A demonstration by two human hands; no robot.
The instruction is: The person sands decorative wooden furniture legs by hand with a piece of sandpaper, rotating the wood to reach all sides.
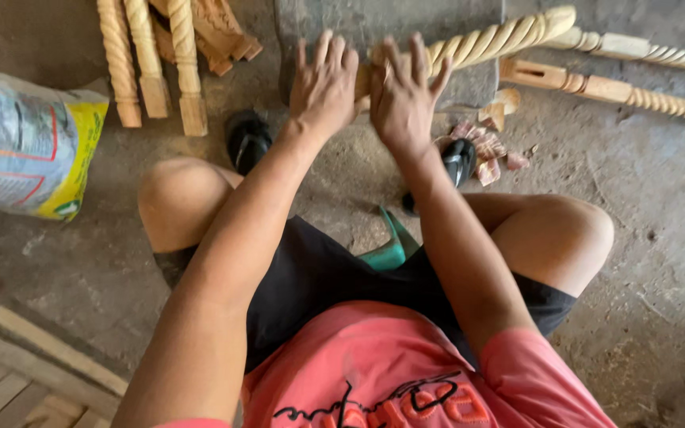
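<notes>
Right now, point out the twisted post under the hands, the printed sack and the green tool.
twisted post [509, 36], head view, on its spiral shaft right of the hands.
printed sack [21, 131], head view, on its side panel.
green tool [390, 250], head view, on its handle between the knees.

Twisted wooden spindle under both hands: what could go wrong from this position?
The spindle lies on a block's edge with its long end overhanging; under the open left hand and right hand it could roll or tip off. Bare palms on freshly carved ridges may pick up splinters. Wood chips and a green-handled tool lie close to the bare legs and could scrape them.
</notes>
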